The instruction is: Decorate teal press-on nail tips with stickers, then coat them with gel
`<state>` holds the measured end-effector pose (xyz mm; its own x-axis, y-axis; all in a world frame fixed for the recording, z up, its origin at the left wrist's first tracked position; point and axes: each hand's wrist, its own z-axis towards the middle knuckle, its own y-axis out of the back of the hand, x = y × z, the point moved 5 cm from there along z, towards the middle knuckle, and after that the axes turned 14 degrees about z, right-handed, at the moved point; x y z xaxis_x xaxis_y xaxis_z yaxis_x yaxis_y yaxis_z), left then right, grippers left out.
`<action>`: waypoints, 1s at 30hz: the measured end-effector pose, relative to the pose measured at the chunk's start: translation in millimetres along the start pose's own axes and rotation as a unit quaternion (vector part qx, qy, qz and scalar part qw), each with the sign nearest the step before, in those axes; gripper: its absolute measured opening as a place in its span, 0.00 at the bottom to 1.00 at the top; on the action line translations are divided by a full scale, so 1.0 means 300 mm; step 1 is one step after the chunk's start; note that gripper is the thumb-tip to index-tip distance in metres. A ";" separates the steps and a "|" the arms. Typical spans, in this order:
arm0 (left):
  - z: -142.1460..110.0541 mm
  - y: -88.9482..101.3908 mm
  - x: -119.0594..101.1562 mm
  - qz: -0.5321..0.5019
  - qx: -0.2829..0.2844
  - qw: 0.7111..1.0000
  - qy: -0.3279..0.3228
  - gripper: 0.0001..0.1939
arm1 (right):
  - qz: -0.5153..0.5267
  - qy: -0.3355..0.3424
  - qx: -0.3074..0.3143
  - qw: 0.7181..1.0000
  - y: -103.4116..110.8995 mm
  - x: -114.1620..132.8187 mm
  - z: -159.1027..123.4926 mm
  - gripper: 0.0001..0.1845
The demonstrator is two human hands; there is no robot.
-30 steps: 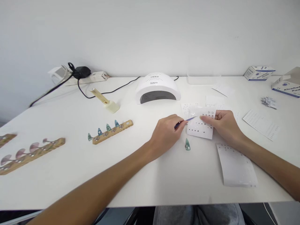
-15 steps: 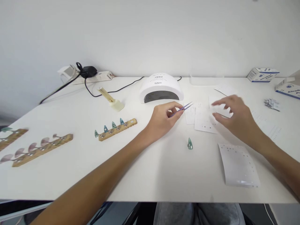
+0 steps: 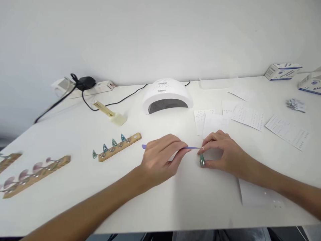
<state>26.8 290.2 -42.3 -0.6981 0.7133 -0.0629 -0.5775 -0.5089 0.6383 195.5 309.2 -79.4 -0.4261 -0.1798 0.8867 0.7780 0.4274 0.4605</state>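
Observation:
My left hand (image 3: pixel 164 155) is closed around slim purple tweezers (image 3: pixel 192 147), which point right. Their tips meet something small and pale beside my right fingertips, too tiny to make out. In my right hand (image 3: pixel 223 152), thumb and index finger grip a glossy green false nail (image 3: pixel 202 160) low over the white table. White sticker sheets (image 3: pixel 215 123) lie just beyond that hand. Under my right forearm another sheet (image 3: pixel 255 194) is partly covered.
At the back stands a white nail lamp (image 3: pixel 167 95) with a black cord. Leftward are a wooden nail stand (image 3: pixel 119 148) holding blue-green nails, another stand (image 3: pixel 37 177) with pinkish nails, and a gold-handled brush (image 3: pixel 110 113). Alcohol pad boxes (image 3: pixel 283 72) sit far right.
My right hand has come down and left from the sheets and taken hold of the green nail. My left hand has lowered the tweezers to it. The whole view has shifted slightly.

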 end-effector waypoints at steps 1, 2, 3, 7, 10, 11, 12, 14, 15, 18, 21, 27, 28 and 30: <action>-0.010 -0.002 0.001 -0.006 0.004 1.000 -0.003 0.06 | -0.003 0.011 -0.004 1.000 -0.005 0.002 0.001 0.09; -0.017 -0.005 0.004 -0.013 0.006 1.000 -0.002 0.06 | -0.006 0.021 -0.008 1.000 -0.008 0.004 0.002 0.08; -0.023 -0.010 0.005 -0.019 0.007 1.000 -0.002 0.06 | -0.008 0.028 -0.012 1.000 -0.011 0.005 0.003 0.07; -0.031 -0.030 0.007 -0.026 0.015 1.000 0.008 0.07 | -0.005 0.043 -0.029 0.999 -0.006 0.008 0.001 0.07; -0.030 -0.029 0.004 -0.014 0.023 1.000 0.013 0.07 | 0.041 0.038 -0.046 0.997 0.012 0.006 0.000 0.08; -0.030 -0.026 0.002 -0.009 0.025 1.000 0.015 0.07 | 0.059 0.036 -0.052 0.996 0.018 0.004 0.000 0.08; -0.029 -0.021 0.000 -0.001 0.026 1.000 0.017 0.07 | 0.072 0.036 -0.057 0.995 0.025 0.002 0.000 0.08; -0.026 -0.010 -0.003 0.018 0.028 0.999 0.026 0.07 | 0.083 0.039 -0.064 0.994 0.034 0.000 0.002 0.08; -0.025 -0.005 -0.004 0.027 0.032 0.999 0.031 0.06 | 0.083 0.043 -0.064 0.994 0.037 0.000 0.003 0.08; -0.021 -0.001 -0.009 0.035 0.054 0.997 0.035 0.06 | 0.082 0.054 -0.056 0.994 0.038 0.003 0.007 0.07; -0.020 -0.002 -0.012 0.031 0.063 0.997 0.029 0.06 | 0.082 0.072 -0.043 0.993 0.035 0.011 0.008 0.07; -0.021 -0.008 -0.012 0.030 0.064 0.997 0.025 0.08 | 0.066 0.087 -0.049 0.993 0.038 0.020 0.003 0.09; -0.021 -0.009 -0.012 0.034 0.063 0.997 0.024 0.08 | 0.066 0.090 -0.048 0.993 0.038 0.020 0.003 0.09; -0.022 -0.010 -0.011 0.037 0.059 0.997 0.024 0.08 | 0.072 0.097 -0.052 0.991 0.038 0.021 0.002 0.08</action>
<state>28.2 286.3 -49.0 -0.7579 0.6507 -0.0466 -0.4721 -0.4978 0.7276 201.5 313.7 -68.6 -0.2178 -0.2955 0.9302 0.8719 0.3693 0.3215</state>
